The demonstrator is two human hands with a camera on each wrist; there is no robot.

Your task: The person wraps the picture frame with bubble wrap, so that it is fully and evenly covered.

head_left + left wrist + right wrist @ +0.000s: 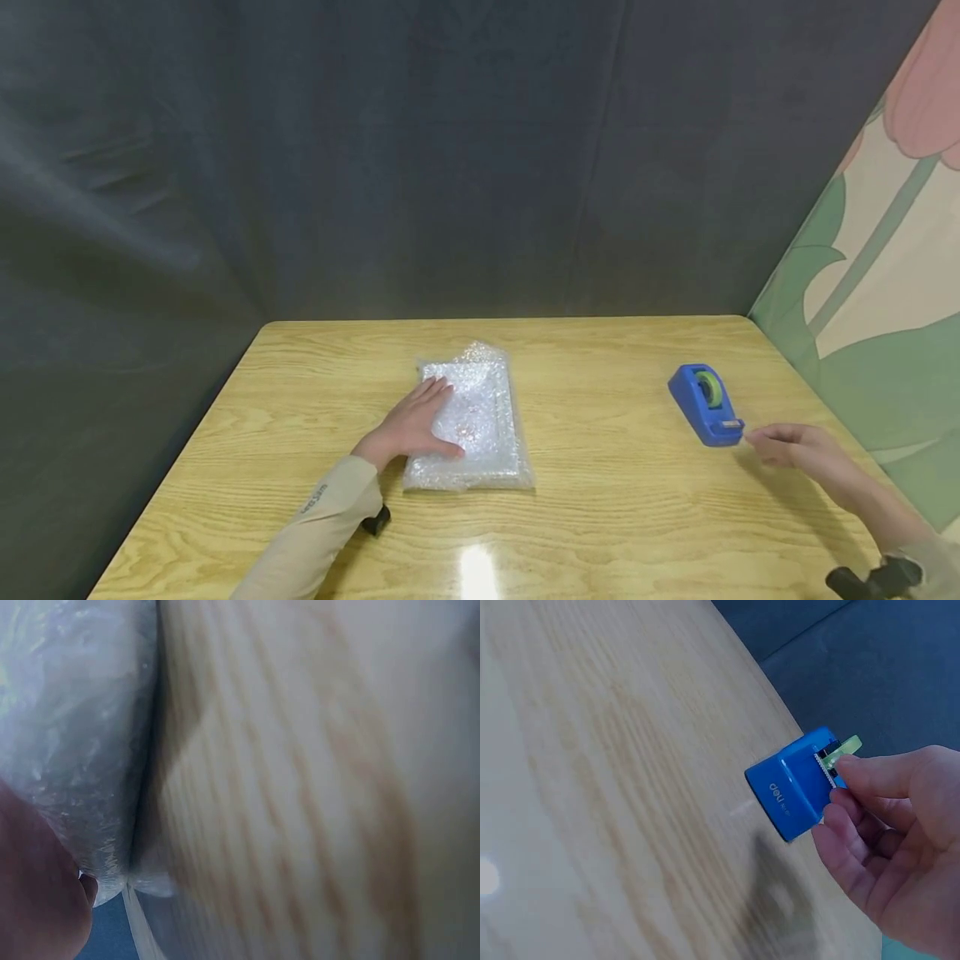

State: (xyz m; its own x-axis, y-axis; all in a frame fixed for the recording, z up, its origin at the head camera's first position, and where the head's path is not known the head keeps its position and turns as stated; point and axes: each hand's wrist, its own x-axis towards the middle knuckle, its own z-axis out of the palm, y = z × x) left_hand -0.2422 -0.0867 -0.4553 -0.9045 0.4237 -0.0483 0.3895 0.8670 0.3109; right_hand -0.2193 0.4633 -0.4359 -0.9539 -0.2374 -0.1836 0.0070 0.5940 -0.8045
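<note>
A flat package in clear bubble wrap point(491, 408) lies near the middle of the table. My left hand point(408, 427) rests on its left side, fingers spread and thumb pointing right. In the left wrist view, the wrapped edge point(71, 712) fills the upper left. Over at the right, a blue tape dispenser point(697, 408) holds a roll of greenish tape point(709, 389). My right hand point(900, 840) is at the dispenser's serrated cutter point(825, 771), thumb and forefinger pinching the tape end. The other fingers curl in beneath. How much tape is between the fingertips is hard to see.
Everything stands on a wood-grain table point(600, 517) with rounded far corners. Behind it and to the left hangs a dark curtain point(450, 167). A flower-patterned cloth point(885, 333) borders the right side.
</note>
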